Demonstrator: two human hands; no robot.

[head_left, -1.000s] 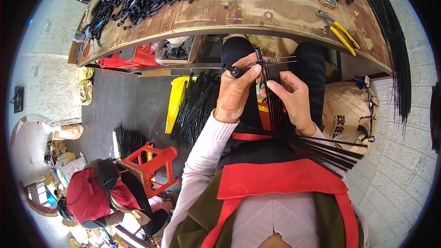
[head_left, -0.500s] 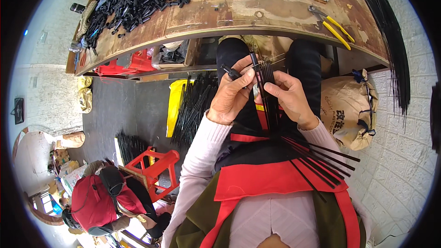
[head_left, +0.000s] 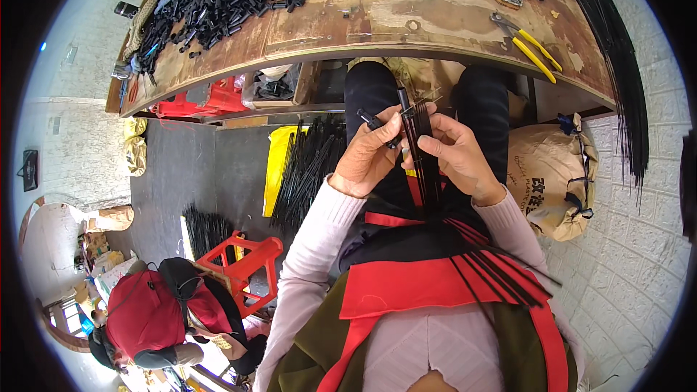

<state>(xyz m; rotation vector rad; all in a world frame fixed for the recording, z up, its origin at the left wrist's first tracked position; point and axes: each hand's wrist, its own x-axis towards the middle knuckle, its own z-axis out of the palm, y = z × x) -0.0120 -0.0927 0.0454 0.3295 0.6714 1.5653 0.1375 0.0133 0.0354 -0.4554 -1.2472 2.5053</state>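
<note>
At frame centre, below the wooden workbench [head_left: 348, 25]: left hand [head_left: 370, 160] closed, pinching a short black tube [head_left: 374, 122]. Just right of it, right hand [head_left: 457, 156] curled around a bundle of thin black rods [head_left: 425, 163], touching the left. Upper right, yellow-handled pliers [head_left: 528, 42] on the bench.

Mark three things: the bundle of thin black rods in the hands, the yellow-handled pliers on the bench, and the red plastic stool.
Bundle of thin black rods [head_left: 422, 147], head view, shafts between both hands.
Yellow-handled pliers [head_left: 534, 52], head view, on one handle.
Red plastic stool [head_left: 245, 261], head view, seat top.
</note>
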